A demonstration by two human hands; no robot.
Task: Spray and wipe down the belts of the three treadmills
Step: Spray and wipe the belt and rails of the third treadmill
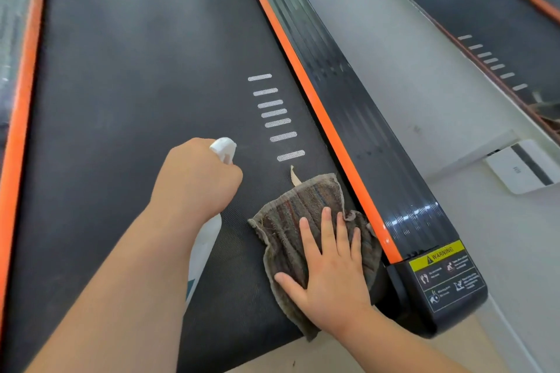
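Near the cloth (291, 212): label (444, 274) (reads "WARNING").

Bare belt (136, 85) beyond the cloth (291, 215)

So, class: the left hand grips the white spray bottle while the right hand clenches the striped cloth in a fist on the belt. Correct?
No: the head view shows the right hand flat, fingers spread, pressing the striped cloth on the belt; the left hand grips the white spray bottle.
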